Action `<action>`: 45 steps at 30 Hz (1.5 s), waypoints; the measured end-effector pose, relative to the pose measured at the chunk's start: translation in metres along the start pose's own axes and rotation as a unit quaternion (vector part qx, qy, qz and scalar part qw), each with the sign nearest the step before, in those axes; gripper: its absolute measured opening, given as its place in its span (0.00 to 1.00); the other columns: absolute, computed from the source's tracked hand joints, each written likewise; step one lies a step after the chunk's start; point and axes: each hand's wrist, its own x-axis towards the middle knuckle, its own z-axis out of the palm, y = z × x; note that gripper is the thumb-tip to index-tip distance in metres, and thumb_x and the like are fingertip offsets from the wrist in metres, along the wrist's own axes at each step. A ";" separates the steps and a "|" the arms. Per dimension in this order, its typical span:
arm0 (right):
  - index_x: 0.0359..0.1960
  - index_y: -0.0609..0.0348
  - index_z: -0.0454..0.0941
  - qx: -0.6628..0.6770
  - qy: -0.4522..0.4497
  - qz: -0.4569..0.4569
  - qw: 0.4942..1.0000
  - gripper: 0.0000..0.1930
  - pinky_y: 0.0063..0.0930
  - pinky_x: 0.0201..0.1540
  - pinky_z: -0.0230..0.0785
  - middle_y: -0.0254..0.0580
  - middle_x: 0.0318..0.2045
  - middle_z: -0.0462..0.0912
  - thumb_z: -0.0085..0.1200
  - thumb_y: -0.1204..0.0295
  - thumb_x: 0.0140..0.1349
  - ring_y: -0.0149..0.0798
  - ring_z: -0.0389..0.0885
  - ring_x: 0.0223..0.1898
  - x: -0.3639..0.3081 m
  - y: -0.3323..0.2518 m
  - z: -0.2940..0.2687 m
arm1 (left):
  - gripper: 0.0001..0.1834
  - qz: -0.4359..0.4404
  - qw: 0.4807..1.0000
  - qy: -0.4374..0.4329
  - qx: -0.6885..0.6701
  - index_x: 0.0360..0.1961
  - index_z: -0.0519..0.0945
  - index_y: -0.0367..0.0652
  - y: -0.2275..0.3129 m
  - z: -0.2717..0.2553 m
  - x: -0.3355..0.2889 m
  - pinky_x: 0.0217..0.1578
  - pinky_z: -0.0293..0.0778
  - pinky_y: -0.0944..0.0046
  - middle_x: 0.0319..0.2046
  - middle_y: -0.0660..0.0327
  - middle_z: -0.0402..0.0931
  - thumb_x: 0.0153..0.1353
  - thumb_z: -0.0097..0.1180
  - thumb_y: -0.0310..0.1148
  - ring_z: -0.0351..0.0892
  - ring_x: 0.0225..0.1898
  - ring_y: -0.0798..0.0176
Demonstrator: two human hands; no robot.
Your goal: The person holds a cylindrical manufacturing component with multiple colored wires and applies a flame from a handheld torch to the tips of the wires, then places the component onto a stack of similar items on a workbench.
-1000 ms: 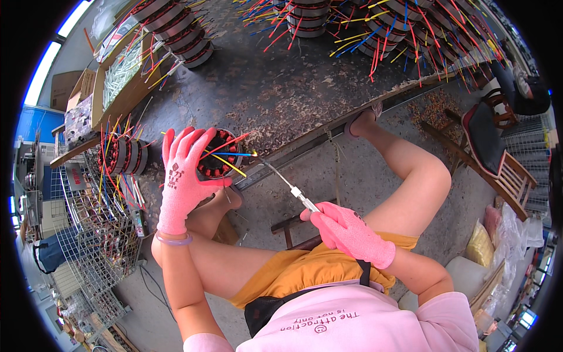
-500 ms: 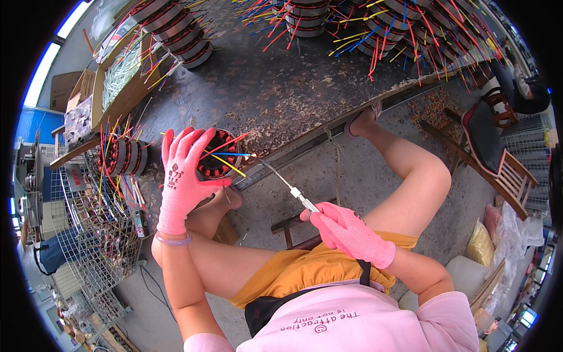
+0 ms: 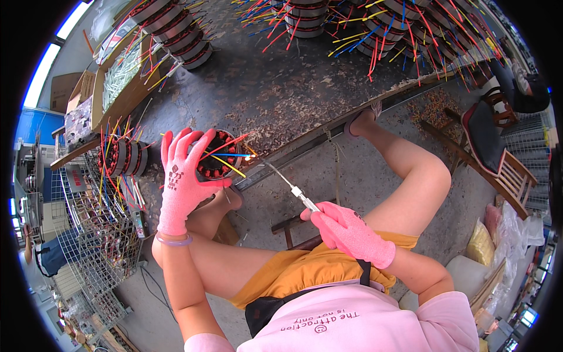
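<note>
My left hand [image 3: 183, 176], in a pink glove, grips the near left side of a motor stator [image 3: 215, 169] at the table edge. Red, blue and yellow wires stick out of the stator toward the right. In my right hand [image 3: 346, 230], also gloved in pink, is a slim torch [image 3: 300, 196] with a thin bent metal tube. The tube points at the tip of the blue wire [image 3: 227, 155], where a small orange-white glow shows. My right fingers are closed round the torch's handle.
Stators stacked in columns [image 3: 305, 17] stand along the table's [image 3: 264, 82] far side. More wired stators [image 3: 122, 156] lie at the left, beside a box of pale tubes [image 3: 121, 73]. A wooden chair [image 3: 489, 138] stands at right, a wire rack [image 3: 88, 258] at lower left.
The glow at the blue wire's tip looks more orange and spread. A person's arm has appeared at the far left edge. My hands have barely moved.
</note>
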 end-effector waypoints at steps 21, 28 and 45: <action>0.50 0.62 0.76 0.014 0.020 -0.010 1.000 0.15 0.21 0.24 0.57 0.28 0.20 0.66 0.44 0.63 0.75 0.21 0.62 0.20 0.005 -0.009 0.002 | 0.51 0.019 0.999 -0.035 -0.016 0.61 0.75 0.46 -0.003 -0.007 0.005 0.73 0.46 0.40 0.60 0.58 0.73 0.26 0.77 0.38 0.63 0.69 0.48; 0.49 0.62 0.77 -0.006 0.021 -0.019 1.000 0.15 0.21 0.23 0.56 0.27 0.19 0.65 0.44 0.63 0.75 0.21 0.62 0.20 0.007 -0.009 0.000 | 0.51 0.014 1.000 -0.025 -0.009 0.61 0.76 0.49 -0.001 -0.008 0.005 0.73 0.47 0.40 0.59 0.58 0.73 0.25 0.78 0.37 0.63 0.68 0.47; 0.50 0.63 0.75 0.031 0.014 -0.004 0.999 0.15 0.20 0.24 0.56 0.26 0.21 0.66 0.44 0.64 0.75 0.21 0.62 0.20 0.005 -0.011 0.001 | 0.52 0.021 0.999 -0.032 -0.010 0.62 0.75 0.50 -0.002 -0.007 0.005 0.72 0.46 0.38 0.60 0.58 0.73 0.26 0.78 0.40 0.64 0.68 0.48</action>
